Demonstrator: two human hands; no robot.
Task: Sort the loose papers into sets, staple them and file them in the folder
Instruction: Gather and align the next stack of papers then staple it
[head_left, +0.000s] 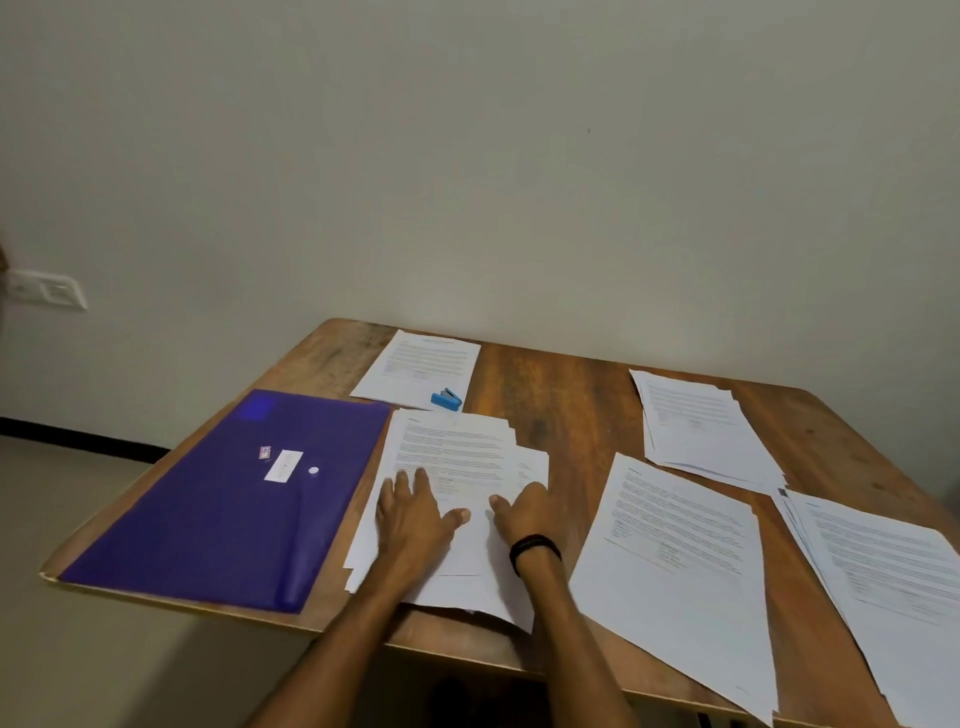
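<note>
several loose printed sheets make up the fanned pile (457, 457) at the near middle of the table, its edges uneven and its near corner hanging a little over the table's front edge. both hands are on it. the left hand (410, 514) lies flat on the top sheet, fingers straight and slightly spread, thumb out to the right, holding nothing. the right hand (524, 512) sits just beside it, its thumb laid on the paper and pointing toward the left thumb, the two near but apart. its fingers bend down behind the knuckles at the pile's right side, and i cannot tell whether they pinch a sheet or only rest there. a black band (535, 548) circles the right wrist.

just left of the pile lies the purple folder (223, 493), flat and closed, with a white label and a small round snap on its cover. beyond the pile a small blue stapler (445, 399) sits on the near corner of a neat far set (418, 364) of sheets.

to the right are three more lots of paper: a near stack (675, 561) overhanging the front edge, a fanned far stack (696, 421), and a right stack (883, 571) running out of view. all rest on a wooden table (561, 395) against a pale wall, with a white wall socket (49, 290) at the left.
</note>
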